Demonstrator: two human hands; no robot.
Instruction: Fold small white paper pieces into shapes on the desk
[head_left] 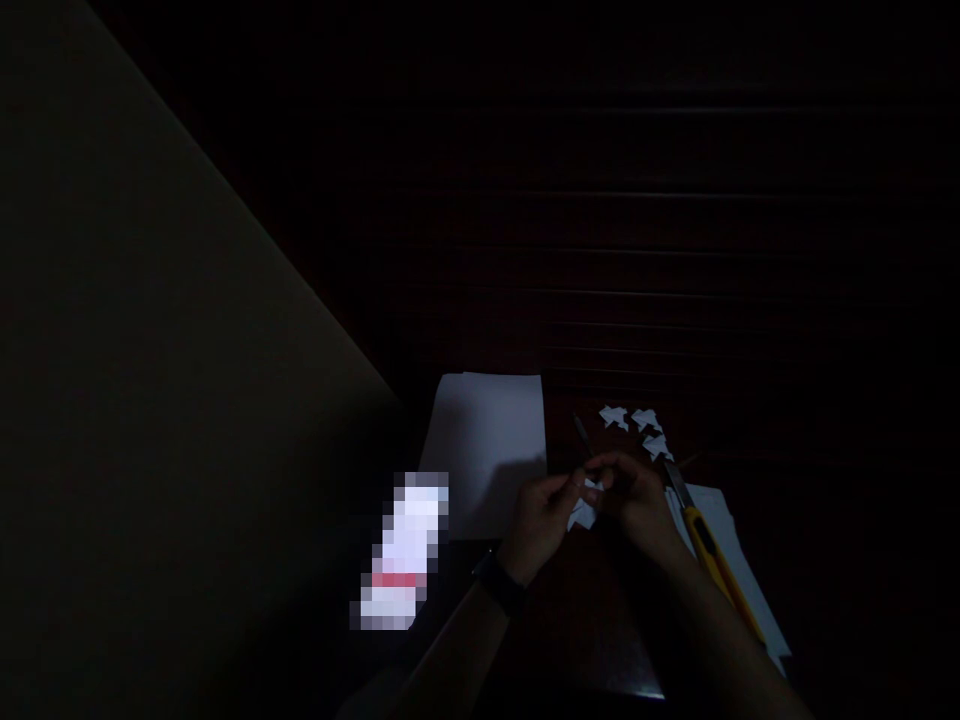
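Folded paper piece [582,516], white, one: small, angular, with creased facets and pointed corners, held above the dark wooden table [577,620], between its near edge and the row of finished-looking pieces. Left hand [538,512], black wristwatch [501,584] at the wrist: thumb and fingers pinched narrow on the piece. Right hand [634,498]: fingers curled in, fingertips meeting the piece at its upper part, opposite the left. The two-handed pinch presumably suits so small an item, steadying it while leaving the thumbs at its folds. Folded paper figures [613,417], white, three, of similar pointed outline: grouped beyond the right hand, farther from the table's near edge, probably set aside there to stay out of the hands' way. Pen-like implement [580,430], slender, one: lying just beyond the fingers, left of the figures. Paper stack [487,430], white: toward the table's left side, seemingly in easy reach. Paper sheets [727,515], white: toward the right side, partly under the yellow utility knife [716,570], whose metal end points away from the near edge. Lit screen [405,550], pixelated, with a red band: nearer than the stack, to the left; perhaps a phone, the light being too poor to settle its support.
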